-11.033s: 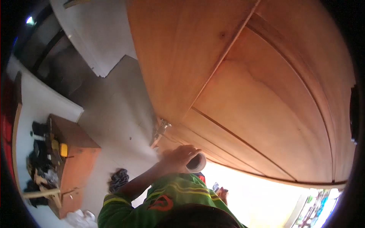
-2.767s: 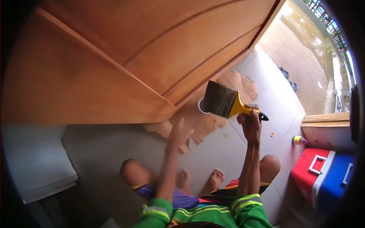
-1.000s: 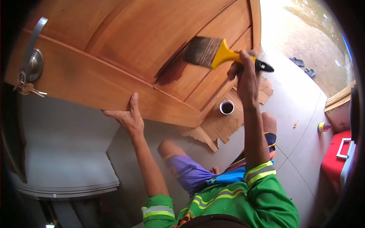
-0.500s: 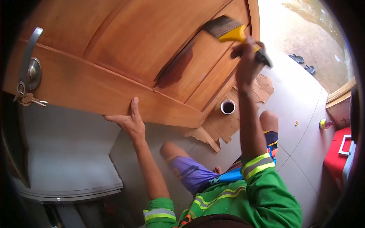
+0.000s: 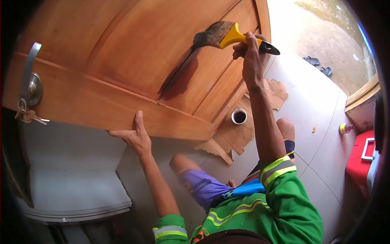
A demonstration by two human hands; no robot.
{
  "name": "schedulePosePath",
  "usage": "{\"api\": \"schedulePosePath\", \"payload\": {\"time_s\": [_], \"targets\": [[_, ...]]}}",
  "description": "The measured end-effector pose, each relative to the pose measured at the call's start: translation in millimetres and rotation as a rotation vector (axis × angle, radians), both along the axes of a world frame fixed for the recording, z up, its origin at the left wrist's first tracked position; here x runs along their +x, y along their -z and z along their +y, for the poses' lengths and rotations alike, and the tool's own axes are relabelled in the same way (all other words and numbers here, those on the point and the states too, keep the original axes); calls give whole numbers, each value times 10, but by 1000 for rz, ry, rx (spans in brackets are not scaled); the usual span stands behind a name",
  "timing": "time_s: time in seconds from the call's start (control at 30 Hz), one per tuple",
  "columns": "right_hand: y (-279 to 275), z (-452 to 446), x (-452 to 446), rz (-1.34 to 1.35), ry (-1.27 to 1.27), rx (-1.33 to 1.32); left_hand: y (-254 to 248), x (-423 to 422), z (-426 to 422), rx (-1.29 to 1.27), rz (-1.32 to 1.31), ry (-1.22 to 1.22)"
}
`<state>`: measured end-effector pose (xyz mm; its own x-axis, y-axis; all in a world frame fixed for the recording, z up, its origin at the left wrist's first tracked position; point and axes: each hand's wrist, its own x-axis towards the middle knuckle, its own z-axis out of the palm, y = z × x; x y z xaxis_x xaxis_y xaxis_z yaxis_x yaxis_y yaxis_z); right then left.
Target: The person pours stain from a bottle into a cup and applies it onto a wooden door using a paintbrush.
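Note:
My right hand (image 5: 252,61) is closed round the handle of a wide brush (image 5: 221,35) with a yellow and black handle. The dark bristles touch the wooden door (image 5: 134,53) at the top of a dark wet streak (image 5: 180,79) along a panel groove. My left hand (image 5: 138,136) grips the lower edge of the door, thumb on its face and the other fingers mostly hidden behind it. A white cup (image 5: 239,116) of dark liquid stands below the door on torn cardboard (image 5: 241,134).
A metal door handle (image 5: 31,83) with keys (image 5: 30,117) is at the left. White sheets (image 5: 77,187) are stacked below it. At the right are a red cooler (image 5: 359,160), a small bottle (image 5: 345,128) and, outside, dark slippers (image 5: 319,65).
Since the earliest frame, my right hand has taken up the brush and my left hand has come onto the door edge. In the last second, the dark streak has grown upward along the groove.

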<state>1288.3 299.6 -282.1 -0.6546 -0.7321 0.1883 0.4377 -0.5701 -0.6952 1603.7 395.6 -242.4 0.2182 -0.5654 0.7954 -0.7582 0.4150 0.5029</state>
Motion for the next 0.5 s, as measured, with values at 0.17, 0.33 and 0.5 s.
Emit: {"api": "schedulePosePath", "payload": {"time_s": [0.17, 0.33, 0.5], "targets": [[-24, 597, 683, 187, -95, 116, 9, 5, 2, -4, -21, -18], [-335, 993, 906, 292, -356, 148, -39, -24, 36, 23, -39, -54], [-178, 69, 173, 103, -61, 75, 21, 25, -2, -2, 22, 49]]}}
